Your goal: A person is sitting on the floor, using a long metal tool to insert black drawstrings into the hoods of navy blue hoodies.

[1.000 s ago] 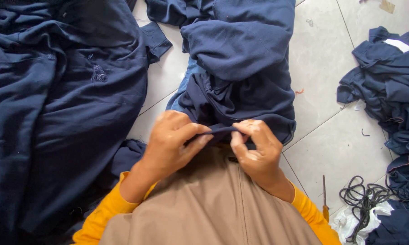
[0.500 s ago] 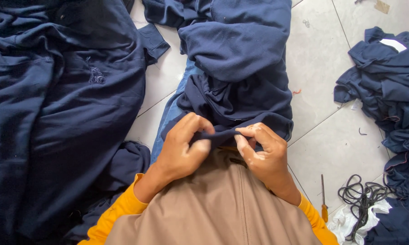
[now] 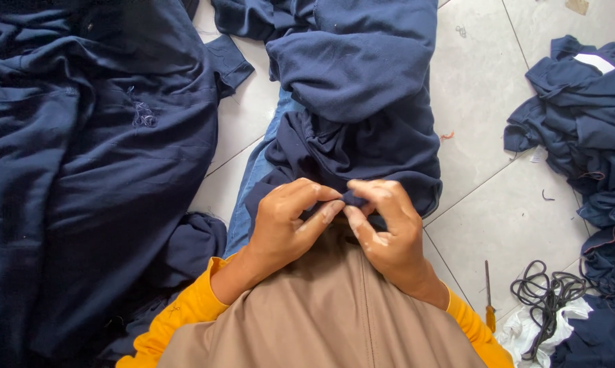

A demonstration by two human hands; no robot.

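The left hand (image 3: 290,221) and the right hand (image 3: 382,221) are both closed, pinching the near edge of a dark blue shirt (image 3: 362,129) with their fingertips touching. The shirt lies over the person's lap and out onto the tiled floor (image 3: 505,218). A big pile of blue clothes (image 3: 82,170) lies to the left, and a black cord (image 3: 546,293) is on the right.
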